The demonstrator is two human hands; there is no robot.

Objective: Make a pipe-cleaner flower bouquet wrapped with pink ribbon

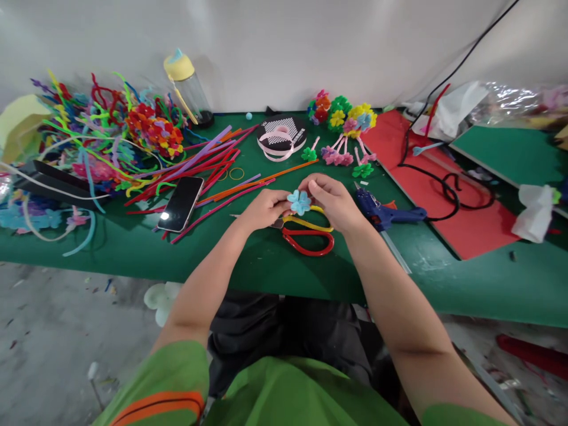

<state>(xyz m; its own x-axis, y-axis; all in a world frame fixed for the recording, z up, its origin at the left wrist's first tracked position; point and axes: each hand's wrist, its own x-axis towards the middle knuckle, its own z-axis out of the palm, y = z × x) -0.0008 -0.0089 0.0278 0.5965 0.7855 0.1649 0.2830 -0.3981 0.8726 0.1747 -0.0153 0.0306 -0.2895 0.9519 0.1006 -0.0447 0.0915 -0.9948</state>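
Note:
A small light-blue pipe-cleaner flower (300, 202) is pinched between both my hands above the green table (266, 266). My left hand (262, 209) grips its left side with curled fingers. My right hand (333, 201) holds its right side, thumb and fingers closed on it. Just below the hands lie scissors with yellow and red handles (309, 233). A blue glue gun (385, 213) rests right of my right hand.
A phone (181, 203) lies face up to the left among long pipe cleaners (208, 171). A heap of coloured pipe cleaners (110, 130), a ribbon spool (281, 138), finished flowers (341, 127), a yellow-lidded bottle (186, 86) and a red mat (435, 177) with a black cable surround the hands.

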